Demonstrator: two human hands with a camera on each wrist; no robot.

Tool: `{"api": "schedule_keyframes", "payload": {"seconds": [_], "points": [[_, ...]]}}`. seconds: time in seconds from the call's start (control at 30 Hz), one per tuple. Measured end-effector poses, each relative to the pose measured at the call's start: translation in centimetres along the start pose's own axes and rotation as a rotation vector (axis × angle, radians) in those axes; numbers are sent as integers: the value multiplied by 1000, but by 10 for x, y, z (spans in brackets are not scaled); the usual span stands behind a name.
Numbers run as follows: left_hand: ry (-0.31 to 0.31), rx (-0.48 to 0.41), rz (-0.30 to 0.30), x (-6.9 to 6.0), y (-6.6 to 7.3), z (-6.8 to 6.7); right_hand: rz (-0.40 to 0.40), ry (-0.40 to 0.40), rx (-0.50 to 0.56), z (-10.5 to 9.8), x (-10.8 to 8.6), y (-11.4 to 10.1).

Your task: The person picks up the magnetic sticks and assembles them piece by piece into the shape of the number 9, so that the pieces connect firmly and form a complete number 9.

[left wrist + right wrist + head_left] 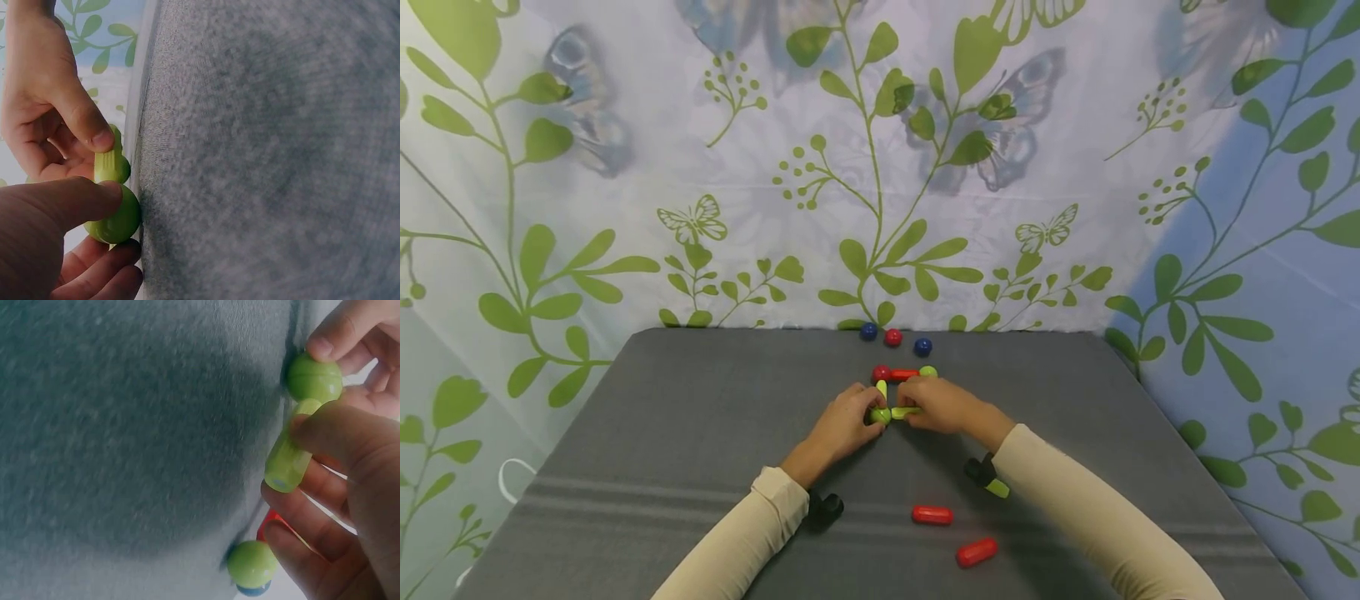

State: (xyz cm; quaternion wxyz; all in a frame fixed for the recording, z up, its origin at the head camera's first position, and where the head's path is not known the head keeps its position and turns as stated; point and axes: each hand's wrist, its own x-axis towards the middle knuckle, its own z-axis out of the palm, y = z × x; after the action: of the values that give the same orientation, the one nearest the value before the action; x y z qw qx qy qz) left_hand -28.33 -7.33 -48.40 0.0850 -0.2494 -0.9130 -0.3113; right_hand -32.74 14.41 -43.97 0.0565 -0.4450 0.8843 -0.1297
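Note:
In the head view my left hand (850,414) pinches a green ball (881,415) between thumb and fingers. My right hand (942,404) pinches a light green rod (289,453), whose one end meets or nearly meets that ball. Another light green rod (882,388) runs from the held ball toward a red ball (881,373). From the red ball a red rod (905,375) reaches right to a second green ball (252,564). The left wrist view shows the held ball (119,219) and the rod (107,157) lined up just above the grey surface.
Two blue balls (922,346) and a red ball (892,337) lie at the table's (700,400) back edge. Two loose red rods (932,515) lie in front. Near the right forearm lies another green rod (997,488). Black wrist devices (829,508) sit by both sleeves.

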Motion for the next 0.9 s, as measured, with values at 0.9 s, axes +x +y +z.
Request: {"api": "schedule_keyframes", "payload": {"seconds": [0.9], "points": [[-29, 23, -12, 2, 4, 0, -8, 22, 21, 8, -3, 4]]}}
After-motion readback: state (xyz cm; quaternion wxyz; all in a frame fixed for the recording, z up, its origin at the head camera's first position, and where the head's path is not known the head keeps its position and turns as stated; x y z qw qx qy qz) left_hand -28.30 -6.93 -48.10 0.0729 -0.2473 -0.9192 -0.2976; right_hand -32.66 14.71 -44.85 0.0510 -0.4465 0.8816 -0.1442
